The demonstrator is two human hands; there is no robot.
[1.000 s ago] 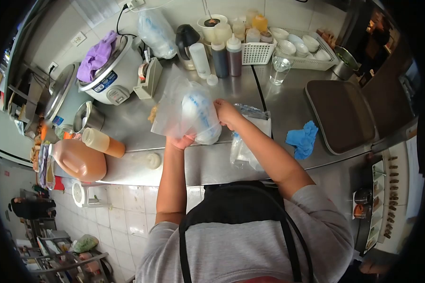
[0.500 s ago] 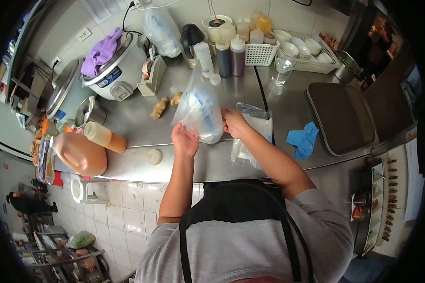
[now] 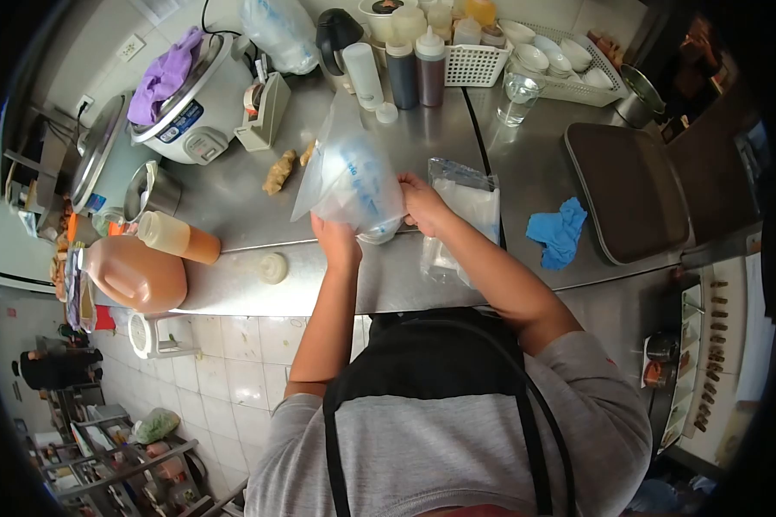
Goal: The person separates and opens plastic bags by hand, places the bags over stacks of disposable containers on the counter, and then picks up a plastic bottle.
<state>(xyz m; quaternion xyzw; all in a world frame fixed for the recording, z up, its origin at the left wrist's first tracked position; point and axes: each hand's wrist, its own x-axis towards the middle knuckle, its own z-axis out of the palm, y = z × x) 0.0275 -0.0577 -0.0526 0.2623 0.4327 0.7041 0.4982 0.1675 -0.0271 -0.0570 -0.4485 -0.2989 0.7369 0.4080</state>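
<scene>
A translucent plastic bag (image 3: 349, 177) with blue print stands over the steel counter, with white, blue-printed contents showing through it. My left hand (image 3: 336, 239) holds the bag's lower left edge, its fingers partly hidden by the plastic. On the other side, my right hand (image 3: 422, 205) pinches the bag's right edge. Just right of that hand lies a flat clear packet (image 3: 466, 207) of white sheets. Pieces of ginger (image 3: 279, 172) are on the counter to the left of the bag.
A squeeze bottle (image 3: 181, 237) of orange liquid lies tilted by a large jug (image 3: 138, 274). A round white lid (image 3: 272, 268) is near the front edge. Sauce bottles (image 3: 402, 77) and a tape dispenser (image 3: 263, 112) stand behind. Rightward are a blue cloth (image 3: 558, 233) and brown tray (image 3: 625, 194).
The view has shifted, so the counter items sit higher in it. The bag's open left side has spread further left and down, covering more of my left fingers. Both hands keep their hold.
</scene>
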